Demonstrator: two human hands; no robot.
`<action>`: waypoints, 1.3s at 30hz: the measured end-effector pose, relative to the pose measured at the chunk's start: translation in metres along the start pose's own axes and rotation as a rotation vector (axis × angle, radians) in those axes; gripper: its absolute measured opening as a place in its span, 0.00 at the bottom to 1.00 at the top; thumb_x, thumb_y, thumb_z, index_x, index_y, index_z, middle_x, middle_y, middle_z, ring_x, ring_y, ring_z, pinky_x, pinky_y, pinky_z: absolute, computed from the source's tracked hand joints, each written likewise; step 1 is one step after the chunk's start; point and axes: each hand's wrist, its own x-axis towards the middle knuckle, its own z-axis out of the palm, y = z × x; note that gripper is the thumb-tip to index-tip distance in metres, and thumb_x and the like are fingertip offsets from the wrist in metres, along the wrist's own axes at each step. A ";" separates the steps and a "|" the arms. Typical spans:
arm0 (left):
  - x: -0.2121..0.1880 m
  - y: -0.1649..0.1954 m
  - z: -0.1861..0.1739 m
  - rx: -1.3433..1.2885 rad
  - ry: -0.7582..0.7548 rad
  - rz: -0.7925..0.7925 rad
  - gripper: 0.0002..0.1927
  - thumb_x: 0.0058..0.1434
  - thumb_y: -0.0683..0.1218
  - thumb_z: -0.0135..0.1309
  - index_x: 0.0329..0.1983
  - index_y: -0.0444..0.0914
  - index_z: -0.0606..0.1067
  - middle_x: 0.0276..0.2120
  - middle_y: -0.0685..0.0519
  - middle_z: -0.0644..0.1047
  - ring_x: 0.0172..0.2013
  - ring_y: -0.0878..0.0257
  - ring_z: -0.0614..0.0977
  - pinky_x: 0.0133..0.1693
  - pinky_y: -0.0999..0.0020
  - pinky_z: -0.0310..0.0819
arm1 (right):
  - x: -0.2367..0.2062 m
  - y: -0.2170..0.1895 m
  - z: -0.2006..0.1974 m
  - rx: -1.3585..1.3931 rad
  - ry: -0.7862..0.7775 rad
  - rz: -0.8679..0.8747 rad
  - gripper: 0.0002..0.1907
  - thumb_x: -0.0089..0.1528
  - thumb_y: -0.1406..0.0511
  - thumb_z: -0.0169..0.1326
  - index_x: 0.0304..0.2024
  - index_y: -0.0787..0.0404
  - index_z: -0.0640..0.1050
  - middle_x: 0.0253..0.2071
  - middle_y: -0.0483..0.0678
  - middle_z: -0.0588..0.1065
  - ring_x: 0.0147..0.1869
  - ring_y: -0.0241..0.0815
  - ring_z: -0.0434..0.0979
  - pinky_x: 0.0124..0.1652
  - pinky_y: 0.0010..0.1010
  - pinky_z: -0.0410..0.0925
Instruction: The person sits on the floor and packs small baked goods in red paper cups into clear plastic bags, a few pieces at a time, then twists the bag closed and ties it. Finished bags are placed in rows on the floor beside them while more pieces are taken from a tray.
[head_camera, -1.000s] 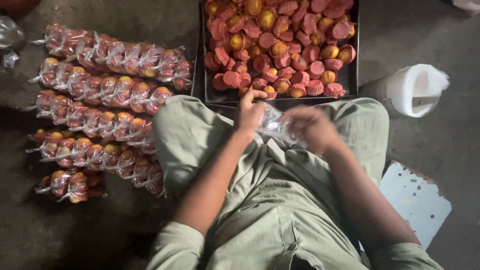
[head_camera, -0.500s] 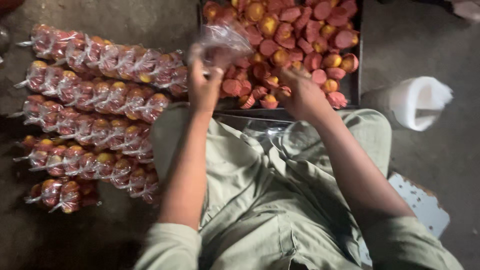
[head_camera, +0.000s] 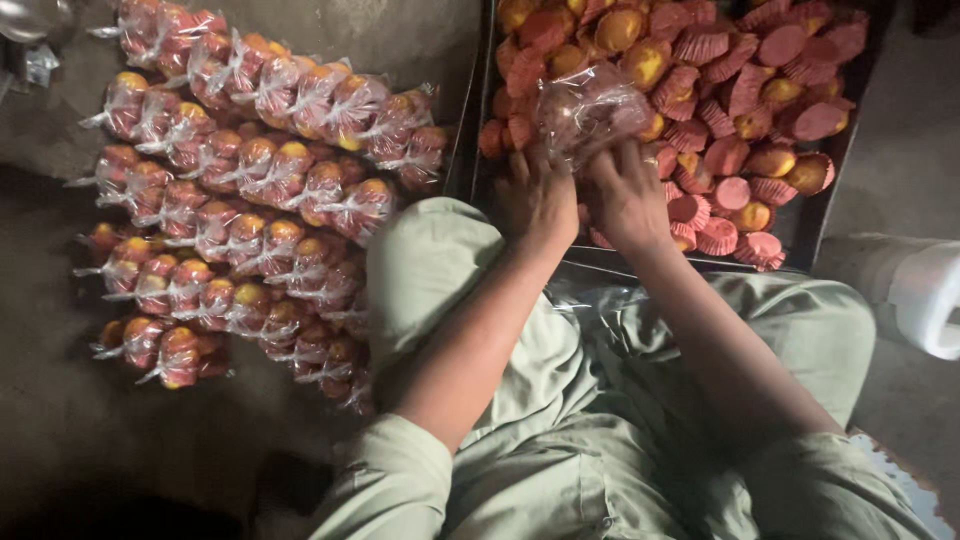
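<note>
A dim concrete floor (head_camera: 90, 440) fills the lower left of the frame, with rows of bagged cupcakes (head_camera: 240, 190) laid across the upper left. Half a second ago the clear plastic bag (head_camera: 590, 110) was lifted above the tray (head_camera: 815, 215); now it rests on the loose cupcakes (head_camera: 740, 90) at upper centre. The left hand (head_camera: 537, 195) and right hand (head_camera: 625, 195) both grip its lower edge, fingers closed, apparently ready for filling.
</note>
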 end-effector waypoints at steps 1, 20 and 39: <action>0.003 -0.001 0.000 -0.014 -0.016 -0.013 0.30 0.46 0.52 0.64 0.52 0.38 0.75 0.58 0.44 0.73 0.57 0.44 0.74 0.44 0.46 0.74 | 0.002 -0.002 0.001 0.034 0.000 0.052 0.27 0.56 0.68 0.63 0.57 0.61 0.71 0.57 0.62 0.68 0.59 0.65 0.68 0.53 0.50 0.67; -0.039 0.006 0.059 -1.807 -0.414 0.082 0.25 0.61 0.36 0.51 0.64 0.35 0.71 0.54 0.53 0.77 0.52 0.65 0.79 0.55 0.70 0.74 | -0.070 -0.039 -0.062 1.001 0.325 0.641 0.21 0.62 0.79 0.58 0.48 0.59 0.62 0.43 0.50 0.72 0.45 0.40 0.77 0.42 0.34 0.73; -0.059 -0.001 0.052 -1.985 -0.257 -0.123 0.20 0.60 0.37 0.46 0.56 0.31 0.71 0.43 0.45 0.80 0.42 0.57 0.85 0.39 0.64 0.81 | -0.089 -0.018 -0.069 0.637 0.453 0.482 0.27 0.54 0.76 0.68 0.43 0.60 0.62 0.41 0.45 0.67 0.45 0.35 0.70 0.46 0.28 0.70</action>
